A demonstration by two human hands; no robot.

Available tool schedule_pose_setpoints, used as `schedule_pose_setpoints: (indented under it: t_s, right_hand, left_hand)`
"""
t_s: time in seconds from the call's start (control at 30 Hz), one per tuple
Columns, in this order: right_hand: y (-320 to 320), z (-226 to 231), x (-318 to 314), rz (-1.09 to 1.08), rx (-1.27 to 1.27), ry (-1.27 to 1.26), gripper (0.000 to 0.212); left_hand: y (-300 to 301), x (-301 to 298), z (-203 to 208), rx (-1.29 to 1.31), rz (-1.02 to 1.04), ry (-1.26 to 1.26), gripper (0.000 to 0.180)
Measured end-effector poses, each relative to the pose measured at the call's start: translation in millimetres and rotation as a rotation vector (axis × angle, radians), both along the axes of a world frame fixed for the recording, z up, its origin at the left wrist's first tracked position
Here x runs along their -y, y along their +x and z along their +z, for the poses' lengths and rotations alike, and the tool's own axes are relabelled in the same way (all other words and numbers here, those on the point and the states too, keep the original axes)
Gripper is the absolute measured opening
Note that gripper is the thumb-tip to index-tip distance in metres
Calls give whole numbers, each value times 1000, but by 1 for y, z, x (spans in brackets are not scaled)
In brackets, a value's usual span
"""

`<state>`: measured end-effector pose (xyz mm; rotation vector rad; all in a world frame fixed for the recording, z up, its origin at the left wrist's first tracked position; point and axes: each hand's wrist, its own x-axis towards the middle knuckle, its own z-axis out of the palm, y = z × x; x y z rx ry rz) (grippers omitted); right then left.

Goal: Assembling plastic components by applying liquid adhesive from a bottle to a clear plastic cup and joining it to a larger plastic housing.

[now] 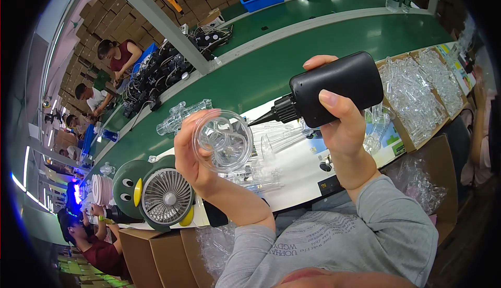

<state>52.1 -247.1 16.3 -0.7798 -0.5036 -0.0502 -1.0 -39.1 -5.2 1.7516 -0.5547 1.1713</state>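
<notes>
My left hand (187, 150) is closed around a clear round plastic part (225, 155), cup-like with a wide rim turned toward me and smaller tube shapes inside. In my right hand (344, 126) is a black squeeze bottle (339, 87), tilted onto its side. Its tapered nozzle (269, 116) points left, with the tip at the right rim of the clear part; whether they touch I cannot tell. Behind my left hand, a clear tubular fitting (182, 116) lies on the green bench. More clear plastic parts (266, 170) lie below the nozzle on a white sheet.
Open cardboard boxes of clear parts (415, 97) stand at the right. A green penguin-shaped fan (168, 198) sits at the left near edge. Beyond the bench (323, 43) are tangled black cabled items (156, 74) and a blue bin (260, 3). Several people work at the left.
</notes>
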Motion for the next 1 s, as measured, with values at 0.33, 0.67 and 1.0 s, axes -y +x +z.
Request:
schedule_pose_setpoints:
  t_s: [0.33, 0.67, 1.0]
  right_hand:
    - [6, -3, -2, -119, 58, -74, 43]
    - [4, -8, -10, -176, 105, -32, 37]
    - [5, -10, -13, -202, 75, -9, 41]
  left_hand:
    - [4, -3, -1, 35, 27, -87, 48]
    - [17, -6, -1, 46, 188, -258, 40]
    - [16, -4, -1, -7, 177, -230, 36]
